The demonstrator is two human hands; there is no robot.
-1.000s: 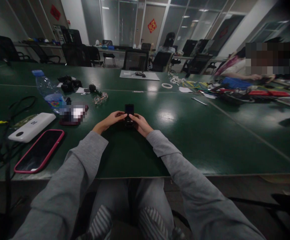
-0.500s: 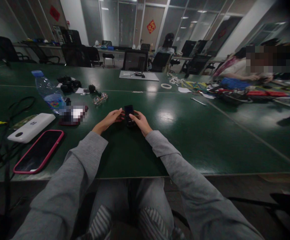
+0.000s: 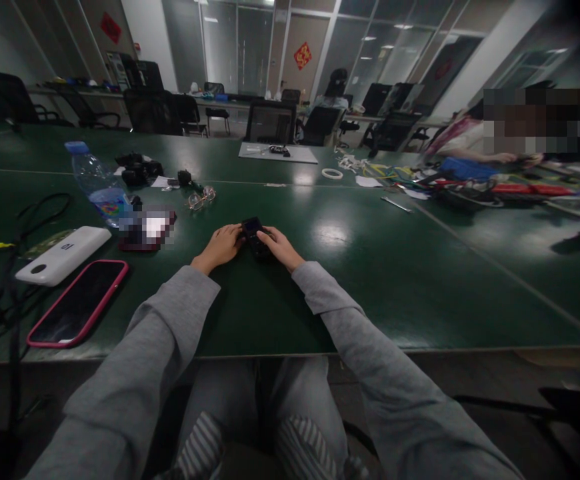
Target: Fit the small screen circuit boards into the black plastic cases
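A small black handheld device (image 3: pixel 257 248) with a dim bluish screen and buttons below it is held low at the green table, its top tilted to the left. My right hand (image 3: pixel 279 245) grips its right side, with the thumb lying over the front by the buttons. My left hand (image 3: pixel 221 245) is back-up at the device's left edge, its fingers curled together against that edge. Those fingertips are partly hidden, as is the device's underside.
On the left lie a pink-cased phone (image 3: pixel 77 303), a white power bank (image 3: pixel 64 255), a water bottle (image 3: pixel 101 187) and black cords. Eyeglasses (image 3: pixel 201 198) lie beyond my left hand. A wrench (image 3: pixel 396 205) and tangled cables are to the right, near another person.
The device has turned counterclockwise, and its screen now shows a faint glow. My left hand has rolled back-up and closed in on its left edge. My right hand keeps its hold.
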